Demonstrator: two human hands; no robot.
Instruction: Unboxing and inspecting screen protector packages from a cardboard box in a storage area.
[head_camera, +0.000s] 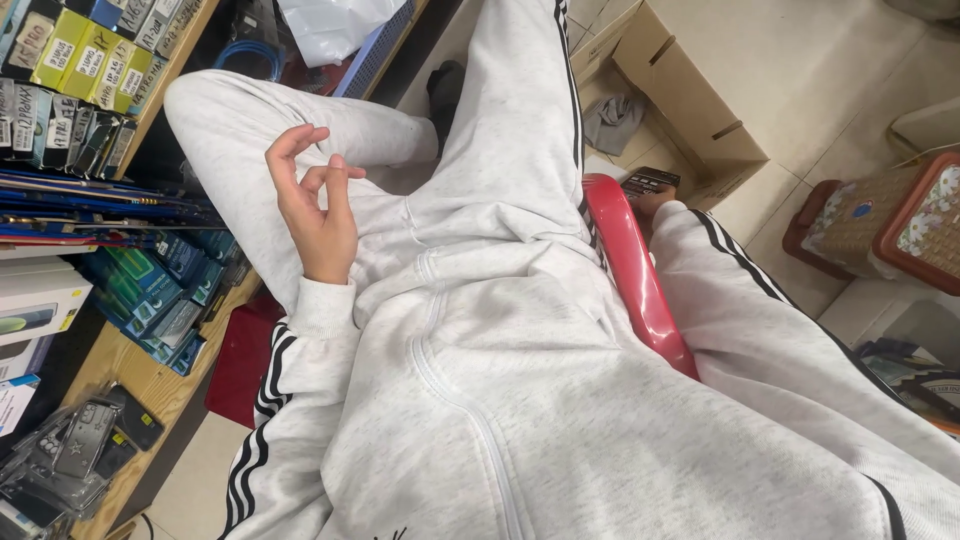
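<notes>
My left hand (315, 205) over my grey trouser leg (300, 125), fingers loosely curled, holding nothing; right hand (652, 203) mostly hidden behind the red chair arm (635, 275) — its grip I cannot tell, a small dark box (650, 182) just beside it.

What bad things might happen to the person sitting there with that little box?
The right hand reaches down beside the red chair to a small dark box. Only part of the hand shows, so the box might slip and drop into the open cardboard box. The left hand hangs empty near the blue packets at the wooden shelf's edge, and a swing might knock them off.
</notes>
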